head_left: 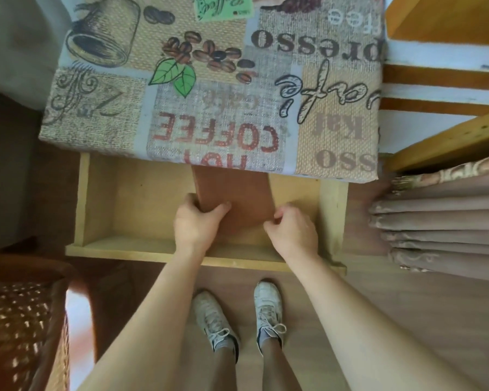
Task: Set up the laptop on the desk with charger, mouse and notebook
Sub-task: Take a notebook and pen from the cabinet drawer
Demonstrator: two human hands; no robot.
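A brown notebook (237,193) lies in the pulled-out wooden drawer (141,204) under the desk. Its far end is hidden beneath the desk's edge. My left hand (195,221) grips the notebook's near left corner, thumb on top. My right hand (294,230) pinches the near right corner between thumb and fingers. The desk (209,80) is covered with a coffee-print cloth. No laptop, charger or mouse is in view.
A wicker basket (20,328) stands at the lower left. Folded curtains (441,221) hang at the right, below a wooden window frame (441,80). My feet in white sneakers (237,314) stand on the wood floor just in front of the drawer.
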